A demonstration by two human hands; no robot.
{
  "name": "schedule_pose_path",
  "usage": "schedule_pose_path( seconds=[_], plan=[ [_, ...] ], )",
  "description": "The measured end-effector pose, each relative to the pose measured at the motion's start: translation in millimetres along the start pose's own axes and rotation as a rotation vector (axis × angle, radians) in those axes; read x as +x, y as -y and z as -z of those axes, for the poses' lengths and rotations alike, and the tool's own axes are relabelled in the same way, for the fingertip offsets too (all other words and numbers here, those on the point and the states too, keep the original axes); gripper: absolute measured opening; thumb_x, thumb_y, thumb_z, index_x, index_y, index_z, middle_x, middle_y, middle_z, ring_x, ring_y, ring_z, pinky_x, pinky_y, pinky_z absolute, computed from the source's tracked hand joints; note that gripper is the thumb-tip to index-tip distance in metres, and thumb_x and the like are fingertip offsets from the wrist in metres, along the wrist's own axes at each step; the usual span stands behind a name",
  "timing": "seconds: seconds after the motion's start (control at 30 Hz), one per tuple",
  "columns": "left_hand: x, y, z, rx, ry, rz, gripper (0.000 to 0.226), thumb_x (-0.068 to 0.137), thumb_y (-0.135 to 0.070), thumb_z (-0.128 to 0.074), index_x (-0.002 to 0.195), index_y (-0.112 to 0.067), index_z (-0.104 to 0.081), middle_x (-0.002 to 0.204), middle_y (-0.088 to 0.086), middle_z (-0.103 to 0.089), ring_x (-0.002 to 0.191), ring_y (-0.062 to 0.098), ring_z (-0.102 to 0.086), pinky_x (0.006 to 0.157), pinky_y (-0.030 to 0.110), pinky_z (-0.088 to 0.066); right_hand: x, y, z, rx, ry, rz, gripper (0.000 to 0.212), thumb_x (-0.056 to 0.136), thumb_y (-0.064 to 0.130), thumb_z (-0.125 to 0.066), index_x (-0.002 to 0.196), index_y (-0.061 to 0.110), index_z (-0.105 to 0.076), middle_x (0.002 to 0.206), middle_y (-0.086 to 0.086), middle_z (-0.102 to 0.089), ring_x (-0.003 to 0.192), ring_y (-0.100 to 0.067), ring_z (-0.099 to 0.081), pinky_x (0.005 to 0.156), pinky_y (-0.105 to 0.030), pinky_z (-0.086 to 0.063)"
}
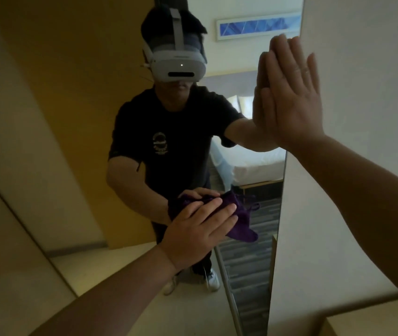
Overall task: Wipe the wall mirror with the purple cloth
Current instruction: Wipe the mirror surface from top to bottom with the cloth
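Purple cloth [240, 225] pressed low on wall mirror [248, 166] under flat left hand [198, 236]; right hand [292, 100] flat, empty, at mirror's edge; wiping seemingly midway.

open mirror [84, 112] left, wall [367, 69] edging right

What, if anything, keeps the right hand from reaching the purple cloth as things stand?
Probably nothing, so yes: the right hand lies flat on the mirror above the purple cloth, with bare glass between. The left hand presses part of the cloth; the rest is exposed.
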State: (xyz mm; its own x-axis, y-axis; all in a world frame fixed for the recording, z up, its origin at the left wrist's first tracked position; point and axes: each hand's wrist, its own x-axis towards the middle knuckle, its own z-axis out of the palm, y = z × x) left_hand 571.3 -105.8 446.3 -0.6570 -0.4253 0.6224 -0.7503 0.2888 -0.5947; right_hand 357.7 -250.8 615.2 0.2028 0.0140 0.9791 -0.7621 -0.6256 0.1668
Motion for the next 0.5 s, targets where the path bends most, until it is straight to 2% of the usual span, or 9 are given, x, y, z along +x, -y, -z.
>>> schedule_pose_path(
  seconds=[0.07, 0.17, 0.27, 0.37, 0.5],
  plan=[
    [22, 16, 15, -0.005, -0.048, 0.009, 0.030, 0.107, -0.021, -0.045, 0.134, -0.022, -0.057, 0.143, 0.001, -0.055, 0.127, 0.026, -0.055, 0.093, 0.042, -0.048, 1, -2, 9, 0.035, 0.009, -0.021, 0.052, 0.109, 0.031, -0.020, 0.156, 0.010, -0.017, 0.157, -0.024, -0.030, 0.148, -0.039, -0.023, 0.119, -0.062, -0.019],
    [79, 54, 42, 0.064, -0.233, 0.105, 0.033, 0.106, -0.013, -0.040, 0.135, -0.017, -0.057, 0.142, 0.006, -0.055, 0.128, 0.031, -0.054, 0.097, 0.044, -0.041, -1, -15, 33, 0.058, 0.039, -0.161, 0.054, 0.108, 0.031, -0.021, 0.153, 0.002, -0.028, 0.158, -0.023, -0.028, 0.148, -0.040, -0.024, 0.121, -0.058, -0.017],
    [149, 98, 67, 0.167, -0.369, 0.180, 0.033, 0.104, -0.012, -0.046, 0.134, -0.014, -0.059, 0.144, 0.008, -0.053, 0.130, 0.032, -0.051, 0.100, 0.044, -0.038, -9, -38, 46, 0.009, 0.137, -0.281, 0.055, 0.108, 0.033, -0.022, 0.154, 0.004, -0.025, 0.161, -0.021, -0.021, 0.151, -0.035, -0.016, 0.124, -0.051, -0.010],
    [213, 129, 83, 0.274, -0.440, 0.229, 0.034, 0.101, -0.015, -0.052, 0.135, -0.015, -0.058, 0.145, 0.006, -0.052, 0.131, 0.030, -0.050, 0.101, 0.042, -0.038, -13, -54, 46, -0.044, 0.248, -0.343, 0.058, 0.108, 0.037, -0.020, 0.157, 0.007, -0.016, 0.164, -0.017, -0.013, 0.153, -0.031, -0.008, 0.124, -0.047, -0.005],
    [256, 137, 86, 0.381, -0.441, 0.277, 0.040, 0.102, -0.023, -0.047, 0.141, -0.016, -0.052, 0.149, 0.007, -0.048, 0.136, 0.030, -0.046, 0.107, 0.044, -0.040, -12, -61, 39, -0.064, 0.241, -0.318, 0.060, 0.107, 0.039, -0.021, 0.156, 0.004, -0.018, 0.164, -0.019, -0.015, 0.152, -0.034, -0.011, 0.123, -0.049, -0.007]
  ],
)
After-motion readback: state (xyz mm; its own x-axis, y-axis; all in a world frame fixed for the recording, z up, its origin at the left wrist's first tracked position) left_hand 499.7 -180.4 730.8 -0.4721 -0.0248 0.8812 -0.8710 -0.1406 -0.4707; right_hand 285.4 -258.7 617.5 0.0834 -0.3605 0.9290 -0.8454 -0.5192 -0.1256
